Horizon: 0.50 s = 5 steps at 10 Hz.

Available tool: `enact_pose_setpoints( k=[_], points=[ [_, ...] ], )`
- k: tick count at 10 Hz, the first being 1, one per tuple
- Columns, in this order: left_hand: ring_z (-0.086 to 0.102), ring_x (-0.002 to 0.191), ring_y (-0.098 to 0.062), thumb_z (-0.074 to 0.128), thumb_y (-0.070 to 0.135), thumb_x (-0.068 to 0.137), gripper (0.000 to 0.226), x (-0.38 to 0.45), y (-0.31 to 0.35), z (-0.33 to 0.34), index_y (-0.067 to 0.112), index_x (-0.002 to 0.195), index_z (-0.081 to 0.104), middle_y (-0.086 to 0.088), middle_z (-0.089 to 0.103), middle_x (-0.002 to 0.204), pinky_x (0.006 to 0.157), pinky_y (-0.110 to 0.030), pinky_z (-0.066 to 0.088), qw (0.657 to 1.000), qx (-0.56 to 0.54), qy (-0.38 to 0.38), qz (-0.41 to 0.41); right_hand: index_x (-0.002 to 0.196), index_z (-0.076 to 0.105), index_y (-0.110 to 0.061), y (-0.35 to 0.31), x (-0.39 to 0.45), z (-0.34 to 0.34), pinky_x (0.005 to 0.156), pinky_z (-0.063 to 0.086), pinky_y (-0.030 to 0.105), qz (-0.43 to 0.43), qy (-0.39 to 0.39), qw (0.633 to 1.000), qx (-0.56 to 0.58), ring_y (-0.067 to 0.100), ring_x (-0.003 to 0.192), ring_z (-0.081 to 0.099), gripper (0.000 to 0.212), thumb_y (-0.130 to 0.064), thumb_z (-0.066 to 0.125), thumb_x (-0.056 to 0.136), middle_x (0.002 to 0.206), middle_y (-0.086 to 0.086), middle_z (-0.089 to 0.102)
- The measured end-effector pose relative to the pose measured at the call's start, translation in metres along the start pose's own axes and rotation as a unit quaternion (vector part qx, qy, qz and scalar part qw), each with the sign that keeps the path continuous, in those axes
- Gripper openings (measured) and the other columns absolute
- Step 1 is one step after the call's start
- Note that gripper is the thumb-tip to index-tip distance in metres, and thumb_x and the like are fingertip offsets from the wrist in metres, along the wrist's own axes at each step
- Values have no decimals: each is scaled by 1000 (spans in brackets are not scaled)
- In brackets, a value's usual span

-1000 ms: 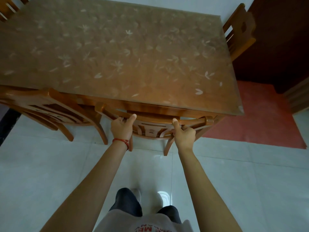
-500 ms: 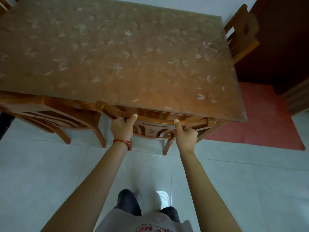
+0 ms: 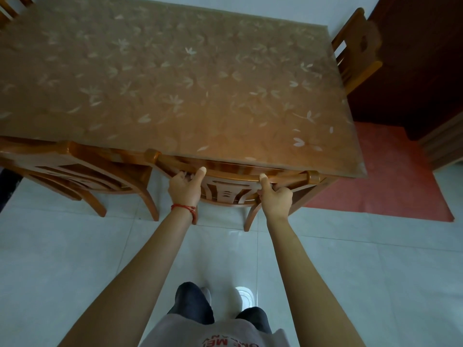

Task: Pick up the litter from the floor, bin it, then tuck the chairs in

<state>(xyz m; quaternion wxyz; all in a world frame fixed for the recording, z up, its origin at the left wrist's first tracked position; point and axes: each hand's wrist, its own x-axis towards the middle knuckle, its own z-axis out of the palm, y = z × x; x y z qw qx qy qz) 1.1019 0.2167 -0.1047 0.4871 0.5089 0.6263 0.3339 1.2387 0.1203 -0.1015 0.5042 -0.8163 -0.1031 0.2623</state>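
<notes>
A wooden chair (image 3: 229,194) stands at the near edge of the table (image 3: 175,91), its seat hidden under the tabletop and its curved top rail against the edge. My left hand (image 3: 185,187), with a red string on the wrist, grips the rail's left part, thumb up. My right hand (image 3: 275,196) grips the rail's right part the same way. No litter shows on the floor.
A second wooden chair (image 3: 75,174) sits tucked under the table to the left. A third chair (image 3: 355,48) stands at the table's far right end, a fourth at the top left corner. A red mat (image 3: 380,176) and a dark wooden door lie to the right. My feet stand on pale tiles.
Both hands have pushed the chair forward, so its back rail now lies closer under the table's edge. The grip on the rail is unchanged.
</notes>
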Motion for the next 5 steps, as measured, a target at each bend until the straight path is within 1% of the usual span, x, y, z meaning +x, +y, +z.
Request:
enact_pose_setpoints(
  k=[1, 2, 3, 4, 5],
  points=[
    [59, 96, -32, 59, 34, 85, 40, -4, 0, -4, -5, 95, 62, -19, 67, 96, 81, -33, 43, 999, 31, -12, 14, 76, 60, 1, -4, -6, -3, 62, 47, 26, -2, -25, 1000, -6, 23, 66, 56, 39, -36, 55, 89, 69, 9, 58],
    [56, 106, -33, 56, 29, 88, 37, -9, -3, -11, -2, 106, 60, -18, 64, 108, 87, -35, 41, 996, 69, -37, 32, 92, 59, 1, 0, -8, -8, 56, 40, 21, -15, -57, 997, -48, 19, 70, 54, 37, -34, 49, 92, 73, 8, 57],
    [53, 107, -29, 55, 24, 89, 22, -24, -10, -23, 9, 105, 61, -9, 63, 106, 90, -35, 39, 989, 106, -73, 67, 102, 58, -4, 10, -18, -16, 74, 46, 31, -49, -84, 989, -112, 25, 84, 59, 29, -29, 46, 93, 85, 11, 63],
    [45, 125, -29, 53, 24, 91, 44, -37, -23, -38, 5, 130, 47, -16, 51, 134, 103, -37, 36, 975, 172, -87, 115, 96, 58, -9, 22, -30, -29, 79, 44, 32, -96, -119, 976, -153, 28, 93, 60, 26, -29, 43, 94, 98, 11, 67],
    [38, 132, -30, 52, 23, 91, 48, -52, -33, -51, 2, 133, 42, -19, 43, 140, 108, -39, 31, 952, 238, -84, 173, 115, 56, -10, 30, -44, -42, 84, 42, 29, -139, -129, 960, -207, 26, 107, 58, 31, -30, 44, 95, 114, 8, 64]
  ],
)
